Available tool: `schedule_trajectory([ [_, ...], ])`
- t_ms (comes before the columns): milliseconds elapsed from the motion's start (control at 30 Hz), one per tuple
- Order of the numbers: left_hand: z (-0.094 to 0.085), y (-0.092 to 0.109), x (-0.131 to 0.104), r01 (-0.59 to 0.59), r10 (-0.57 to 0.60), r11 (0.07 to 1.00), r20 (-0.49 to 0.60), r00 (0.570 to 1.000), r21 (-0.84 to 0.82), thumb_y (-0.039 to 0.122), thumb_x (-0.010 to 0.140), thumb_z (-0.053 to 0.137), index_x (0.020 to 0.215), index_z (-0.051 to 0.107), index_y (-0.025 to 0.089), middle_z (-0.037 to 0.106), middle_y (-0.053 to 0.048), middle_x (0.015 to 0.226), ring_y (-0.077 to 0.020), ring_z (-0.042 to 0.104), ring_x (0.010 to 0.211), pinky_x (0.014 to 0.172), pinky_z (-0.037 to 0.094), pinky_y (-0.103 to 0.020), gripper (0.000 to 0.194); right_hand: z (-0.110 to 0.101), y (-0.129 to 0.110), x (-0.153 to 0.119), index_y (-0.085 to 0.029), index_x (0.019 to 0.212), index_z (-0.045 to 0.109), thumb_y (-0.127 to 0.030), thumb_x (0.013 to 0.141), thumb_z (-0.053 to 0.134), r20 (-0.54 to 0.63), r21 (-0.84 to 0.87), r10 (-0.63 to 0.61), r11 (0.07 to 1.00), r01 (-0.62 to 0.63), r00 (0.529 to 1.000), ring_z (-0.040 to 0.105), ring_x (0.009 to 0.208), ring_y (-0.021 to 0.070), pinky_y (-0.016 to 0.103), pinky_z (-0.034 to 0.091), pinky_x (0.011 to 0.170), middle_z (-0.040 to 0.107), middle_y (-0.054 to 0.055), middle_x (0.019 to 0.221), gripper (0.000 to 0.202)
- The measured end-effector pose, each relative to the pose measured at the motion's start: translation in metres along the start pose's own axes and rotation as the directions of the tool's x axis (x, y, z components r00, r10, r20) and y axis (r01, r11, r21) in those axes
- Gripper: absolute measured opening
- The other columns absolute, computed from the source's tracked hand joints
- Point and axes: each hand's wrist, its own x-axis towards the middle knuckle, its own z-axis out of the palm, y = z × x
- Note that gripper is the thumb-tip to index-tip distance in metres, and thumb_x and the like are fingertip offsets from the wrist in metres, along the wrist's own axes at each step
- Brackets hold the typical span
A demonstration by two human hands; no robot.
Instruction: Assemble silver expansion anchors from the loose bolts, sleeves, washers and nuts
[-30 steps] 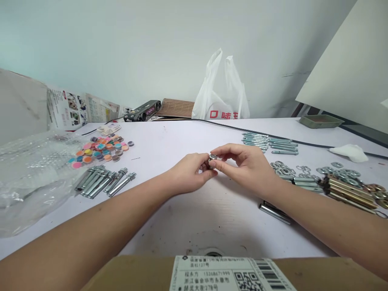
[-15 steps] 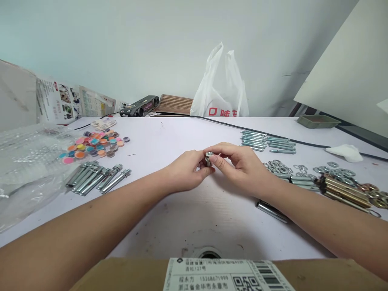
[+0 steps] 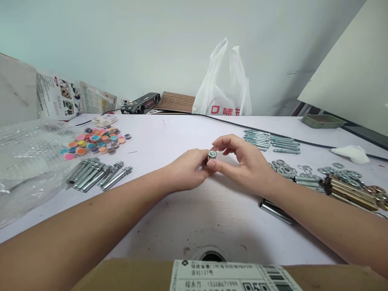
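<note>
1. Centrally, the left hand (image 3: 190, 169) is curled closed around a small metal piece, whose hex nut (image 3: 212, 154) shows at the top, above the table (image 3: 169, 133); the part below the nut is mostly hidden.
2. The right hand (image 3: 248, 165) is loosely open, its thumb tip at the nut's near side and its index finger arched apart on the far side; whether the thumb presses cannot be told.
3. On the left lie bolts with sleeves and nuts (image 3: 98, 176), with coloured discs (image 3: 97, 141) just beyond and clear plastic wrap (image 3: 33, 161) farther left.
4. On the right, slim metal rods (image 3: 273, 141) lie in two groups at the far side; nearer are silver rings (image 3: 281, 166), brass-coloured tubes (image 3: 350, 192) and silver tubes (image 3: 276, 212).
5. A white carrier bag (image 3: 224, 97) stands at the far edge; a labelled cardboard box (image 3: 136, 277) fills the near edge.
</note>
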Motion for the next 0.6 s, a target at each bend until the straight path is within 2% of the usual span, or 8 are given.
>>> schedule_trajectory([
  [67, 0.0, 0.0011, -0.0001, 0.005, -0.005, 1.0, -0.012, 1.0, -0.01, 0.038, 0.084, 0.045, 0.074, 0.047, 0.016, 0.051, -0.001, 0.067, -0.012, 0.044, 0.059, 0.051, 0.029, -0.026, 0.025, 0.0001, -0.0001, -0.0006, -0.022, 0.118, 0.056, -0.039, 0.081, 0.063, 0.016, 0.015, -0.052, 0.999, 0.052, 0.999, 0.053, 0.099, 0.012, 0.027, 0.044, 0.086, 0.06, 0.0, 0.111, 0.041],
  [167, 0.0, 0.004, 0.0, -0.017, 0.016, 0.999, -0.013, 1.0, -0.036, 0.033, 0.084, 0.047, 0.073, 0.047, 0.016, 0.051, 0.0, 0.067, -0.0113, 0.045, 0.06, 0.054, 0.03, -0.025, 0.021, -0.0007, -0.0012, -0.002, -0.022, 0.108, 0.063, -0.035, 0.085, 0.059, 0.021, 0.036, -0.093, 0.995, 0.092, 0.995, 0.054, 0.101, 0.0121, 0.029, 0.043, 0.091, 0.061, -0.001, 0.108, 0.027],
  [233, 0.0, 0.0052, 0.0004, -0.032, 0.032, 0.998, -0.002, 0.999, -0.047, 0.031, 0.083, 0.048, 0.073, 0.047, 0.016, 0.051, 0.0, 0.067, -0.0112, 0.045, 0.061, 0.055, 0.031, -0.025, 0.019, -0.0016, -0.0017, -0.0026, -0.02, 0.097, 0.064, -0.035, 0.086, 0.058, 0.003, 0.069, -0.066, 0.995, 0.066, 0.998, 0.055, 0.097, 0.0125, 0.03, 0.043, 0.09, 0.063, 0.0, 0.101, 0.019],
  [300, 0.0003, 0.0055, 0.0007, -0.024, 0.025, 0.999, 0.006, 1.0, -0.043, 0.032, 0.083, 0.048, 0.074, 0.048, 0.016, 0.052, 0.0, 0.068, -0.0116, 0.044, 0.062, 0.056, 0.032, -0.025, 0.019, -0.0022, -0.0014, -0.0028, -0.02, 0.094, 0.063, -0.037, 0.086, 0.057, -0.019, 0.069, -0.001, 0.998, 0.002, 1.0, 0.056, 0.093, 0.0127, 0.03, 0.045, 0.085, 0.062, 0.0, 0.098, 0.02],
  [367, 0.0005, 0.005, 0.0008, -0.014, 0.014, 0.999, 0.003, 1.0, -0.033, 0.034, 0.084, 0.048, 0.075, 0.049, 0.016, 0.052, 0.0, 0.069, -0.012, 0.045, 0.063, 0.056, 0.033, -0.025, 0.02, -0.0025, -0.0008, -0.003, -0.021, 0.105, 0.061, -0.039, 0.086, 0.057, -0.022, 0.049, 0.031, 0.998, -0.03, 0.999, 0.055, 0.096, 0.013, 0.03, 0.045, 0.085, 0.061, 0.0, 0.104, 0.026],
  [467, 0.0004, 0.0045, 0.0001, -0.007, 0.007, 1.0, -0.004, 1.0, -0.026, 0.033, 0.085, 0.046, 0.076, 0.05, 0.015, 0.05, 0.0, 0.066, -0.0116, 0.045, 0.061, 0.055, 0.032, -0.025, 0.02, -0.0029, -0.0002, -0.0037, -0.026, 0.12, 0.058, -0.038, 0.088, 0.054, 0.031, 0.019, -0.042, 0.999, 0.041, 0.999, 0.048, 0.113, 0.0134, 0.031, 0.04, 0.098, 0.054, 0.001, 0.121, 0.034],
  [533, 0.0003, 0.0044, -0.0002, -0.039, 0.04, 0.999, 0.007, 0.999, -0.036, 0.031, 0.085, 0.046, 0.081, 0.052, 0.016, 0.051, 0.001, 0.066, -0.0112, 0.045, 0.061, 0.056, 0.032, -0.025, 0.017, -0.0039, 0.0, -0.0042, -0.027, 0.111, 0.063, -0.038, 0.089, 0.053, 0.054, 0.011, -0.065, 0.998, 0.065, 0.996, 0.043, 0.12, 0.014, 0.033, 0.035, 0.104, 0.05, 0.001, 0.124, 0.027],
  [600, 0.0003, 0.0041, -0.0001, -0.063, 0.064, 0.997, 0.013, 0.998, -0.04, 0.031, 0.085, 0.046, 0.082, 0.052, 0.016, 0.052, 0.001, 0.069, -0.0112, 0.045, 0.063, 0.058, 0.034, -0.025, 0.016, -0.005, 0.0006, -0.0044, -0.024, 0.09, 0.067, -0.04, 0.089, 0.052, 0.018, 0.01, -0.03, 0.999, 0.03, 0.999, 0.044, 0.119, 0.0149, 0.034, 0.035, 0.102, 0.052, 0.002, 0.119, 0.021],
])
